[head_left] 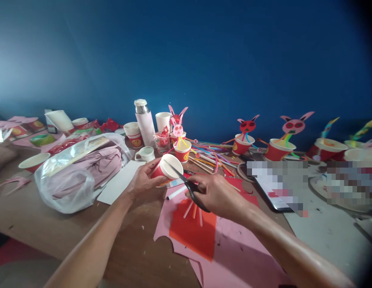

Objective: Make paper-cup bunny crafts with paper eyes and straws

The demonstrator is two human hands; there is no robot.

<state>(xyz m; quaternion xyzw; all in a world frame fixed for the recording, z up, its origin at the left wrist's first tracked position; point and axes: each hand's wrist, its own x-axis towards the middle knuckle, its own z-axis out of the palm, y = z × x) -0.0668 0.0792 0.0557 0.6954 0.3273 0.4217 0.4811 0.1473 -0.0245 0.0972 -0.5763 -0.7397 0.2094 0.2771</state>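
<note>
My left hand [143, 180] is closed around a red-and-white paper cup [171, 167], which is tilted with its mouth toward my right. In my right hand [217, 192] is a pair of black-handled scissors [192, 188]. The blades point at the cup's opening and lie over its rim; whether they touch the bottom, I cannot tell. Below my hands lie pink sheets [234, 244] with an orange-red sheet [192, 234] on top. Thin straw strips [194, 211] and a white marker [177, 193] rest there.
Cups with pink and red animal heads [247, 125] stand along the blue wall. Behind the cup are a thermos [145, 126], a mug [145, 153] and colourful straws [207, 158]. A plastic bag [69, 196] sits left, a phone [273, 190] right. Another person's arm [4, 158] shows far left.
</note>
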